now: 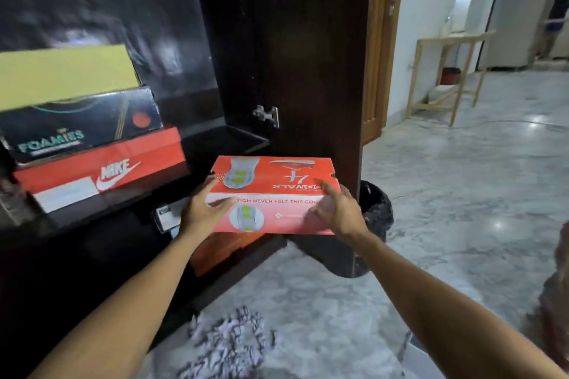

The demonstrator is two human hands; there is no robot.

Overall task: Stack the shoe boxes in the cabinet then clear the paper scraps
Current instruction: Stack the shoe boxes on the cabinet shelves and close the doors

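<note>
While both hands steady it, red shoe box (274, 194) hangs in front of open cabinet (295, 40), by shelf's right front corner. Left hand (204, 214) wraps near-left corner, fingers curled over lid; right hand (334, 209) clamps near-right corner, likely to keep box level for sliding in. 3 boxes already stacked at shelf's left end: yellow box (64, 75) on black Foamies box (80, 126) on Nike box (101, 171). Paper scraps (228, 344) heaped on floor (446, 194) below, untouched; black bin (374, 209) behind cabinet door.
</note>
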